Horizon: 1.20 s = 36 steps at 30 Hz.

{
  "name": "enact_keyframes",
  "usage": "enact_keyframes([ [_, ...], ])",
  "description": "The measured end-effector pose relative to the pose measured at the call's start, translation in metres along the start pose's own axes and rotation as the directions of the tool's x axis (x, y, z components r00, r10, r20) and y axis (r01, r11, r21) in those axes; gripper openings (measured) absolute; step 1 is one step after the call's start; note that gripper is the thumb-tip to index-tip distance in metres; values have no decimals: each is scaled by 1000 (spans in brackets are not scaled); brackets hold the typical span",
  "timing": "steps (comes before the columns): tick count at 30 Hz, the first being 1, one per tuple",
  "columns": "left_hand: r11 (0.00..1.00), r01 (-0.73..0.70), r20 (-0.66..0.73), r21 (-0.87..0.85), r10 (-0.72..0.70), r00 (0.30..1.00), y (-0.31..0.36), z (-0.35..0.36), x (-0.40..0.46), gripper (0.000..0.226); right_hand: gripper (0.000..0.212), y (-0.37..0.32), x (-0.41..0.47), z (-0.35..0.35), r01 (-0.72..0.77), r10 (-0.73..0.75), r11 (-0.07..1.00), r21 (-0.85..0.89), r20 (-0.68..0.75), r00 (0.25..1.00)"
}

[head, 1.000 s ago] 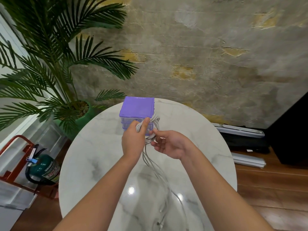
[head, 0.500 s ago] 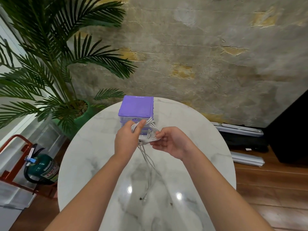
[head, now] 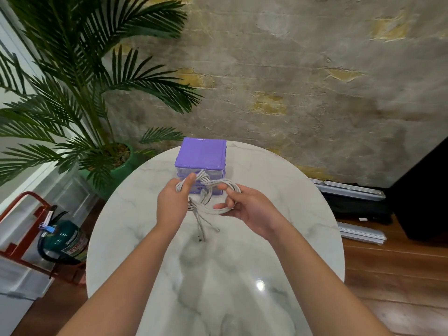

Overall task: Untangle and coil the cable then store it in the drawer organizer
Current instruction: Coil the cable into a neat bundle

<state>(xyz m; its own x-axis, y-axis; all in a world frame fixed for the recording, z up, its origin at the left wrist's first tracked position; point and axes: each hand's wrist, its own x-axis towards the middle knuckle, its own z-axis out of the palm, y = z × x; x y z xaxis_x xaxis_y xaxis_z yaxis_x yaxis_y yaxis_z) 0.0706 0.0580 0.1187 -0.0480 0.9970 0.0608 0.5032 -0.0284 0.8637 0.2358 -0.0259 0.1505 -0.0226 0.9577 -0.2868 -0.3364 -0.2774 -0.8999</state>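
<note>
Single head-worn view: looks forward and down, close over both hands; left hand point(head: 171, 204) and right hand point(head: 247, 209) sit mid-frame, wall point(head: 303, 81) beyond them, floor point(head: 388, 263) to the right.

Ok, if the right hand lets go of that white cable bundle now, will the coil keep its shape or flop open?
Probably flops open: the white cable bends in soft loops between the left hand and the right hand, with nothing visibly tying them. Its loose ends hang limp toward the marble table, so it looks light and floppy.
</note>
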Motion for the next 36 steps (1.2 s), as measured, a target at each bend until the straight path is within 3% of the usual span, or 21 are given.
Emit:
enact_keyframes([
  [4, 999, 15, 11, 44, -16, 1000, -12, -7, 0, 51, 22, -7, 1, -16, -173, 156, 972, -161, -115, 981],
  [7, 999, 34, -3, 35, -33, 999, -12, -7, -3, 52, 18, -10, 0, -22, -286, 275, 955, -77, -128, 953],
  [9, 996, 84, -43, -22, -85, 996, -11, -7, -3, 52, 12, -6, -4, -23, -253, 254, 967, 34, -75, 964],
  [11, 988, 125, -73, -92, -132, 989, -10, -8, -2, 52, 19, 3, -7, -24, -186, 185, 966, 176, 23, 982],
  [13, 983, 136, -88, -124, -147, 985, -9, -9, 1, 52, 30, 12, -9, -25, -159, 151, 972, 173, 57, 987],
  [16, 987, 134, -88, -92, -142, 986, -9, -12, 4, 51, 22, 16, -4, -27, -159, 163, 986, 49, -106, 981],
  [20, 997, 81, -82, 7, -80, 993, -14, -12, 1, 57, 11, 13, 3, -41, -231, 170, 967, -108, -402, 900],
  [23, 996, 74, -103, -47, -78, 992, -9, -8, -2, 54, 24, 16, 3, -39, -186, 201, 979, 82, -498, 844],
  [26, 987, 96, -103, -126, -109, 989, 0, -2, -4, 49, 49, 28, 2, -24, -140, 305, 893, 428, -347, 887],
  [29, 985, 85, -99, -150, -101, 990, 4, 5, -6, 44, 61, 36, 5, -9, -130, 334, 815, 565, -273, 902],
  [32, 992, 60, -99, -114, -71, 993, -1, 5, -8, 44, 56, 29, 3, -8, -186, 380, 816, 548, -264, 886],
  [36, 997, 48, -99, -58, -53, 994, -9, 1, -6, 46, 52, 26, 1, -26, -302, 413, 875, 379, -257, 874],
])
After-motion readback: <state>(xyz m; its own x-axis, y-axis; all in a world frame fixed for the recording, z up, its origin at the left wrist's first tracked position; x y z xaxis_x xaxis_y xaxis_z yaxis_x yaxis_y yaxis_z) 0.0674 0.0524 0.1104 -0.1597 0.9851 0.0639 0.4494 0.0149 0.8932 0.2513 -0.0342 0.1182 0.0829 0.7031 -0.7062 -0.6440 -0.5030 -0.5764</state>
